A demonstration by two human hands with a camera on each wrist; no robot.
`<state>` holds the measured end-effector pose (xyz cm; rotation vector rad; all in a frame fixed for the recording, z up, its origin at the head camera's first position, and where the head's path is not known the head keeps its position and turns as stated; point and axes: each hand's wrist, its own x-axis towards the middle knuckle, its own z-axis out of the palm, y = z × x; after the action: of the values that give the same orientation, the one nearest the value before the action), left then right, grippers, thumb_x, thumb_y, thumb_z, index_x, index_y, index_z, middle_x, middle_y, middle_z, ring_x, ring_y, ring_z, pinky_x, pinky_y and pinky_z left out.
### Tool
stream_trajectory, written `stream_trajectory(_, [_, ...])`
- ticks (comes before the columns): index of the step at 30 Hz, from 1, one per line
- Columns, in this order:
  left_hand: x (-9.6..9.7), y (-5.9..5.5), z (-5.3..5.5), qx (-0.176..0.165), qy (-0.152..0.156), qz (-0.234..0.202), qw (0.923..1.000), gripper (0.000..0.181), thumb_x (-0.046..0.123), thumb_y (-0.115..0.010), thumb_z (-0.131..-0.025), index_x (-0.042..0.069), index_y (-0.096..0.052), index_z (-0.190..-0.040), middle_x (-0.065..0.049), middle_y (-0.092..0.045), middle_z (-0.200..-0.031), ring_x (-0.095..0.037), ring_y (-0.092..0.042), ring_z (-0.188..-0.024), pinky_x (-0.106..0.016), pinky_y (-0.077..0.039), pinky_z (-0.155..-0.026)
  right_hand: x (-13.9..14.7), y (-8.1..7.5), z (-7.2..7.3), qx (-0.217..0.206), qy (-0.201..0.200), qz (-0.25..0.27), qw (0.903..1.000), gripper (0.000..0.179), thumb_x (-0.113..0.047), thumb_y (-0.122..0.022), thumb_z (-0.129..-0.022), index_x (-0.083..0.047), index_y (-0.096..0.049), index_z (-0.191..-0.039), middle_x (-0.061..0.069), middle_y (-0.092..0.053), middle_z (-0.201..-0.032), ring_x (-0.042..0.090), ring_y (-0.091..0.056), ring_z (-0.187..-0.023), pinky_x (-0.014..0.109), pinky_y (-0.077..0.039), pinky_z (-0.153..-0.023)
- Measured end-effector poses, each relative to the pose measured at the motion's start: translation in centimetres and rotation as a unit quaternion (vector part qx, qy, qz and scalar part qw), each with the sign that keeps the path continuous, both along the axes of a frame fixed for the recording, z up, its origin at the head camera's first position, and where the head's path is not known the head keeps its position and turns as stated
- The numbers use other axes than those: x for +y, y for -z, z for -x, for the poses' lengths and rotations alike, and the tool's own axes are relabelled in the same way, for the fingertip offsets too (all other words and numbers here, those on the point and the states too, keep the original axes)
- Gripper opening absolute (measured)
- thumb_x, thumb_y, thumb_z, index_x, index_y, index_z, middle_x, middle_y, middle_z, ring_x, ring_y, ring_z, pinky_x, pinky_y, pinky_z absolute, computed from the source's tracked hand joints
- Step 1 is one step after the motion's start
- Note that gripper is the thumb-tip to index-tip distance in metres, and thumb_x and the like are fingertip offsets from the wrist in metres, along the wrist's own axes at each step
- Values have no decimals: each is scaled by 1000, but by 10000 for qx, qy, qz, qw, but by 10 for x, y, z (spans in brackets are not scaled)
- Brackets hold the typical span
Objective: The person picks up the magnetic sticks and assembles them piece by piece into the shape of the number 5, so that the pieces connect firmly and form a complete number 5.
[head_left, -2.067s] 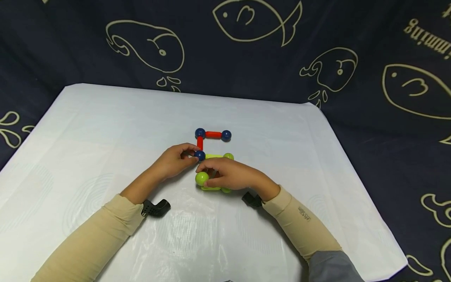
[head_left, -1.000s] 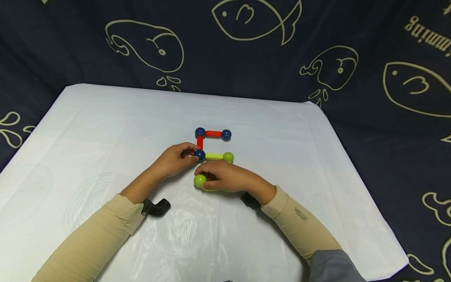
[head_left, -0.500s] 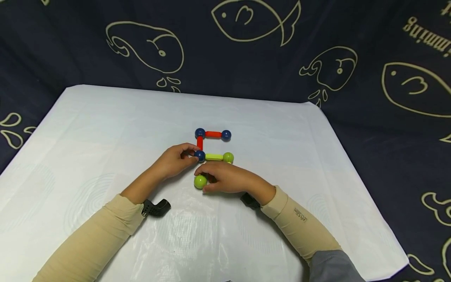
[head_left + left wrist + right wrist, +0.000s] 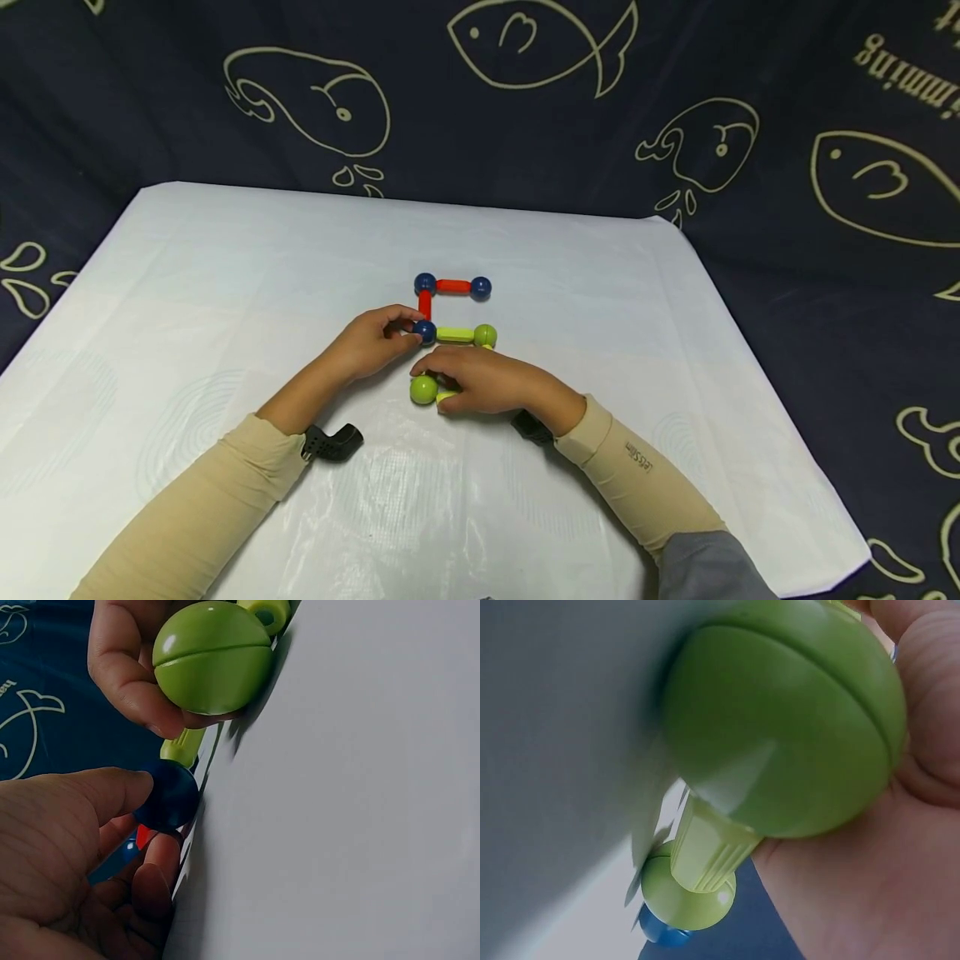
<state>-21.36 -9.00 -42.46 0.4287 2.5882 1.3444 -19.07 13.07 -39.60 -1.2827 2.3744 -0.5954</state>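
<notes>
Balls and short rods are joined in a zigzag chain on the white table. My left hand [image 4: 375,340] pinches the middle blue ball [image 4: 171,796] between thumb and fingers. From that ball a yellow-green rod [image 4: 455,335] leads to a green ball [image 4: 485,335]. My right hand [image 4: 483,379] curls its fingers round the near-left green ball [image 4: 423,389], its thumb beside the near yellow-green rod [image 4: 446,397]. Under the right palm sits another large green ball [image 4: 780,727], which the hand hides in the head view.
Two red rods [image 4: 453,287] and two more blue balls [image 4: 481,288] form the chain's far part. White sheeting covers the table [image 4: 247,242]. A dark cloth with fish drawings [image 4: 525,150] hangs behind it. Black wrist mounts [image 4: 332,442] stick out below both forearms.
My right hand and the near-left green ball have shifted slightly toward the near side and left. The thumb has moved off that ball. My left hand has stayed in place.
</notes>
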Motion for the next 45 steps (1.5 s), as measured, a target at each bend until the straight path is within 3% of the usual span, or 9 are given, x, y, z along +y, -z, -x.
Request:
stream_trajectory(12, [-1,1,0,-31,25,-30,10000,32,20,-67,-95,11,-64,-126,-10,-66,-113,-23,-58,-93,-37,-45,-81,0,-1,1,-87,-76,103,9999,45,-10,-73,-89,-9,-59,-132,0,-60,-111,13,-52,-99,24,-42,-88])
stream_trajectory(34, [0,-2,0,-61,-24,13,10000,32,20,-66,-94,10,-65,-125,-9,-66,-112,-23,-57,-92,-36,-45,-79,0,-2,2,-346,44,237,9991,42,-12,-75,-89,-11,-62,-129,-6,-59,-107,11,-54,-95,24,-46,-84])
stream_trajectory(45, [-1,-2,-1,-81,27,27,10000,33,21,-66,-95,12,-64,-127,-9,-65,-114,-24,-57,-94,-38,-45,-82,-1,-3,0,-98,-44,200,9997,41,-16,-70,-94,-9,-58,-133,-4,-64,-110,10,-56,-99,24,-44,-90])
